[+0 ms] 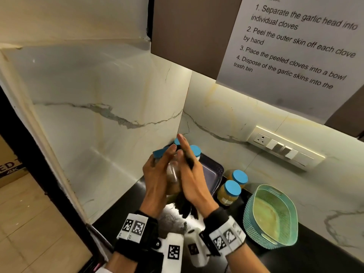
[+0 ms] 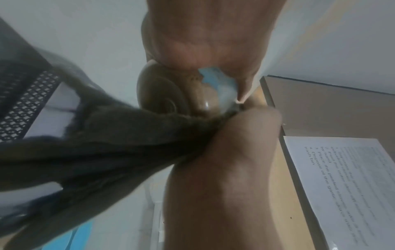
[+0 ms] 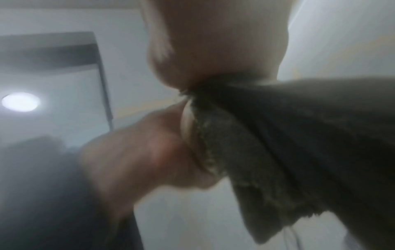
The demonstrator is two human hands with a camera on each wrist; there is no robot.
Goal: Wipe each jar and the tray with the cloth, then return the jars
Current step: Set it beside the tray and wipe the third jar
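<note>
Paper sheet (image 1: 291,46) on cabinet, we read: "TASK GOAL", steps 1–4, from "Separate the garlic head into individual cloves" to "trash bin" | cardboard box (image 1: 9,168), far left: "ED", "4K" | wrist bands (image 1: 134,227): square code markers, unreadable.

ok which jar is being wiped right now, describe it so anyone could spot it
Start at the dark tray in the marble corner of the black counter. Just in front of it, both hands hold one blue-lidded jar in the air, the dark cloth pressed against it. Unlike the other jars, it stands on nothing and lies tilted.
</note>
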